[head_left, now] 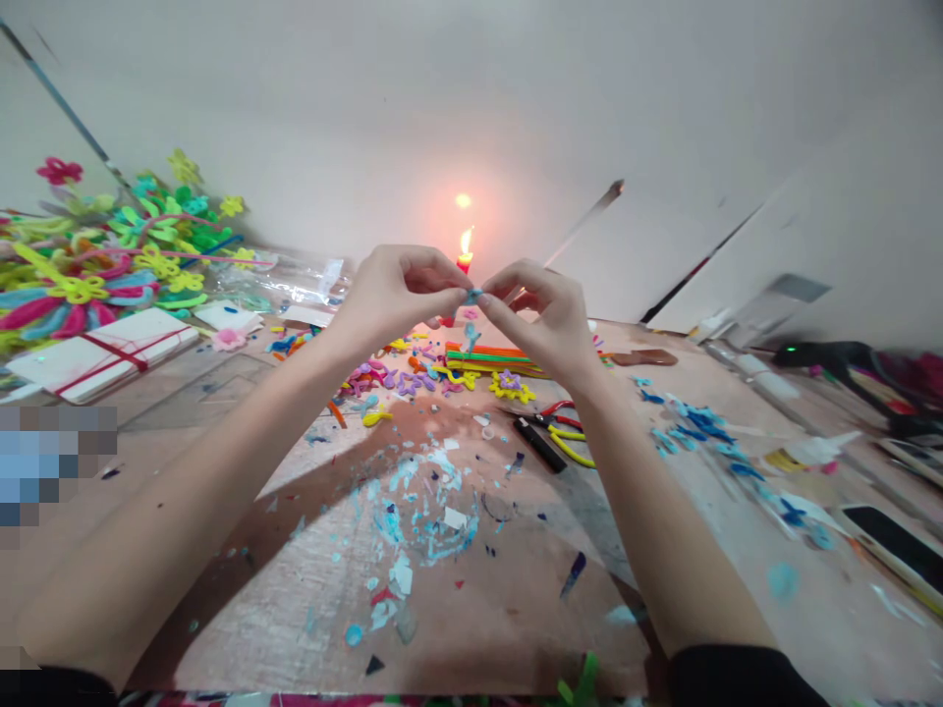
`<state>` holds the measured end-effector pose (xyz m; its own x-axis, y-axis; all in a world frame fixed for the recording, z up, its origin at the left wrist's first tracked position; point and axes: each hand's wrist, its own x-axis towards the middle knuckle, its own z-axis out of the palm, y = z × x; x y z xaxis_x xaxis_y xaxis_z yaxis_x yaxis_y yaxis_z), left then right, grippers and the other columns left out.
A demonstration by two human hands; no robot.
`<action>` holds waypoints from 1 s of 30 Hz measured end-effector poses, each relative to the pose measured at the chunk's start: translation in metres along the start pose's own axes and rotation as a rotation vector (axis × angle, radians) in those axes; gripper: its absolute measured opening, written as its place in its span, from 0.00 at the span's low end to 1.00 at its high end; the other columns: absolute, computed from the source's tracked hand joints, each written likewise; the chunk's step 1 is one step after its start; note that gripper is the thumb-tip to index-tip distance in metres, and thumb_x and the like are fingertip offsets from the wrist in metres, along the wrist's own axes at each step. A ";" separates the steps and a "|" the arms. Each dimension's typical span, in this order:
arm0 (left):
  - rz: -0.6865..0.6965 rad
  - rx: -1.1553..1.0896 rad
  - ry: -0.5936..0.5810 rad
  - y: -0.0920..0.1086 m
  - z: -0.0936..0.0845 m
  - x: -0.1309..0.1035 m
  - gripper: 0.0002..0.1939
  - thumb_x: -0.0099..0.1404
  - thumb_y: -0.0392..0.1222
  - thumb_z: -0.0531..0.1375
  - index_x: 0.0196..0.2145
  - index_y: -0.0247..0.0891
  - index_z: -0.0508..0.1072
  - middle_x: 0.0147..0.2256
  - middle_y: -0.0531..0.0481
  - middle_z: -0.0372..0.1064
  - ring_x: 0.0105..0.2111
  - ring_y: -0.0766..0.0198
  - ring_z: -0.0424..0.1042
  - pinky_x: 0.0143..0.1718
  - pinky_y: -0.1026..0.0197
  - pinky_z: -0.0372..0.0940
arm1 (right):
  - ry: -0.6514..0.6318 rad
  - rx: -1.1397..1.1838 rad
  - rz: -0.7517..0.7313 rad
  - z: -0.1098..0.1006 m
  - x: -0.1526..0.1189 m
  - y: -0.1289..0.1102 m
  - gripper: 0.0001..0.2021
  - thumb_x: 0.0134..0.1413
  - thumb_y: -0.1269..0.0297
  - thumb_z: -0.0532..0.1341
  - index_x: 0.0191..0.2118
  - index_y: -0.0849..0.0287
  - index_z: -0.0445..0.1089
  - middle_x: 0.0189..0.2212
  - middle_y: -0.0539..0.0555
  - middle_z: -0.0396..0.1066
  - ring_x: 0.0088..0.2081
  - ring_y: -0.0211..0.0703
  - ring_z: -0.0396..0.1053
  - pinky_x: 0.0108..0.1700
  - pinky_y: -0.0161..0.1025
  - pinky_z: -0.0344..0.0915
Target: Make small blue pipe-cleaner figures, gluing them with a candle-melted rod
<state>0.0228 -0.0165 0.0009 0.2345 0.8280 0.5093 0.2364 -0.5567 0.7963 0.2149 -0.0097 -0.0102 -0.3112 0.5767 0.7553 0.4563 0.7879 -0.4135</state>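
Observation:
A small light-blue piece (pixel 473 295) is pinched between the fingertips of my left hand (pixel 409 285) and my right hand (pixel 541 309). Both hands are closed on it, and the fingers partly cover it, so its exact kind is unclear. Just beyond the fingertips stands a lit red candle (pixel 464 261), its flame rising above my hands. Beneath the hands, a bundle of orange, green and yellow pipe cleaners (pixel 486 355) lies on the table. Small twisted pipe-cleaner pieces (pixel 413 381) are scattered beside the bundle.
Red-and-yellow-handled pliers (pixel 556 417) and a black lighter (pixel 539 445) lie by my right forearm. Pipe-cleaner flowers (pixel 147 236) heap up at left, near a white box (pixel 110 353). Blue pieces (pixel 699 422) and a phone (pixel 899 545) lie right. Paint flecks and scraps mark the table (pixel 295 628).

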 end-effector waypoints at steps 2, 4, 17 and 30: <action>0.010 0.008 -0.008 -0.002 0.000 0.000 0.06 0.56 0.39 0.66 0.32 0.35 0.78 0.25 0.48 0.76 0.26 0.65 0.75 0.28 0.63 0.71 | 0.000 0.000 -0.004 0.000 0.000 0.000 0.05 0.55 0.63 0.64 0.31 0.56 0.71 0.27 0.48 0.73 0.29 0.35 0.68 0.31 0.36 0.66; 0.014 0.015 -0.009 -0.002 0.000 0.001 0.06 0.56 0.39 0.65 0.33 0.35 0.78 0.25 0.49 0.76 0.26 0.65 0.75 0.28 0.63 0.71 | -0.001 -0.010 0.002 0.001 0.000 -0.001 0.04 0.55 0.63 0.63 0.31 0.56 0.71 0.27 0.48 0.73 0.29 0.35 0.68 0.30 0.36 0.66; 0.042 0.045 -0.012 0.000 0.000 0.000 0.05 0.56 0.38 0.65 0.32 0.35 0.79 0.26 0.48 0.77 0.26 0.65 0.75 0.28 0.64 0.71 | 0.013 -0.053 0.021 0.002 0.001 -0.008 0.03 0.52 0.67 0.62 0.28 0.56 0.69 0.25 0.48 0.70 0.28 0.35 0.66 0.29 0.36 0.66; 0.077 0.113 0.022 -0.001 0.001 0.000 0.05 0.56 0.36 0.64 0.32 0.36 0.80 0.27 0.49 0.77 0.27 0.64 0.75 0.30 0.63 0.70 | 0.053 -0.052 0.002 0.009 0.000 -0.012 0.06 0.49 0.72 0.60 0.26 0.55 0.65 0.24 0.47 0.68 0.27 0.35 0.65 0.29 0.36 0.65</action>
<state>0.0235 -0.0161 -0.0008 0.2351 0.7834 0.5753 0.3235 -0.6213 0.7137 0.2017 -0.0168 -0.0100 -0.2660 0.5647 0.7813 0.4999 0.7738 -0.3891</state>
